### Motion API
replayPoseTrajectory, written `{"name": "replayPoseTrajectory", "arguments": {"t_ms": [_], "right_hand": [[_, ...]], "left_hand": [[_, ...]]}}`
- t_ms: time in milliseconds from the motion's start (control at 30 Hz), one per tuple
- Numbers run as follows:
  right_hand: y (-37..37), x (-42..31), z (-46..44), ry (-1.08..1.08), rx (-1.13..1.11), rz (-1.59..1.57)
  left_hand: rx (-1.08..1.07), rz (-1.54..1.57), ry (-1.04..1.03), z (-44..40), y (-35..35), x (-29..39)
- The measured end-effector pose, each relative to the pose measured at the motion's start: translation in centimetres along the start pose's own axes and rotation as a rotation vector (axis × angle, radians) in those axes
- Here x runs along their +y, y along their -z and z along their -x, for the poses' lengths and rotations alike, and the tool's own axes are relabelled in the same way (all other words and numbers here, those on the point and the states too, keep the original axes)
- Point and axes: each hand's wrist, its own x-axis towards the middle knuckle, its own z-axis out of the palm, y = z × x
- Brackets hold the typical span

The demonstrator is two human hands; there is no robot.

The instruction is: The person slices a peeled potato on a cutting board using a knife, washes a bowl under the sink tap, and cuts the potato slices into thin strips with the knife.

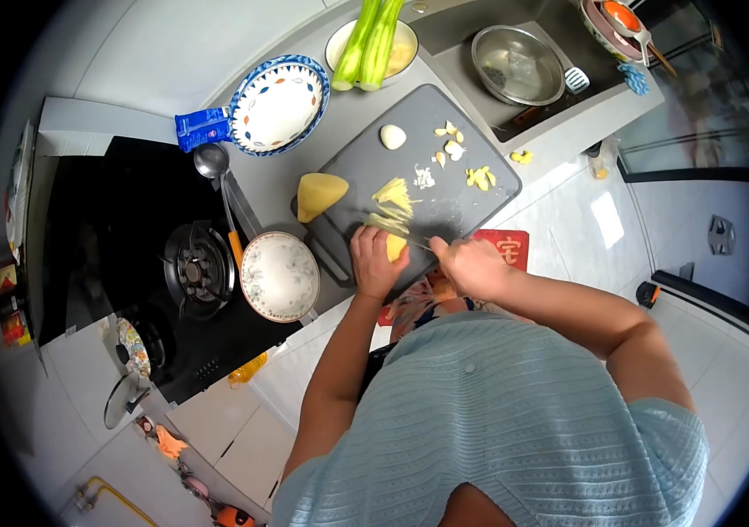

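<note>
My left hand (376, 261) presses on a yellow potato piece (396, 247) near the front edge of the dark cutting board (356, 164). My right hand (473, 266) is closed round the handle of a knife (420, 243), whose blade lies beside the potato piece. Just beyond the blade lie thin yellow shreds (394, 195). A larger cut potato (322, 195) rests at the board's left edge. Farther up sit a white egg-like item (393, 137), garlic pieces (454, 150), chopped white bits (424, 177) and yellow slices (481, 178).
Left of the board stand a floral bowl (280, 277), a ladle (210, 162) and a gas burner (201, 270). Behind are a blue-rimmed bowl (279, 105), green gourds (369, 44) across another bowl, and a sink (445, 46) holding a metal basin (518, 65).
</note>
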Motion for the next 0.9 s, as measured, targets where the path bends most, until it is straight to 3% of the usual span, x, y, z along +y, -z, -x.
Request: {"name": "replayPoseTrajectory", "arguments": {"t_ms": [100, 333, 400, 700, 833, 900], "right_hand": [[2.6, -1.3, 0.5, -0.012, -0.132, 0.041], [-2.1, 0.4, -0.8, -0.014, -0.094, 0.047], [-3.2, 1.0, -1.0, 0.011, 0.030, 0.070], [2.1, -1.0, 0.4, -0.014, -0.114, 0.033], [1.3, -1.0, -0.2, -0.037, -0.179, 0.013], [-1.5, 0.0, -1.0, -0.014, -0.085, 0.030]], "left_hand": [[-0.029, -0.042, 0.018, 0.3, -0.4, -0.3], [-0.012, -0.018, -0.001, 0.1, -0.2, -0.3], [-0.008, -0.025, -0.005, -0.1, -0.2, -0.4], [0.021, 0.010, 0.011, 0.3, -0.3, -0.2], [0.012, 0.011, 0.012, 0.2, -0.3, -0.3], [0.013, 0.012, 0.008, 0.2, -0.3, -0.4]]}}
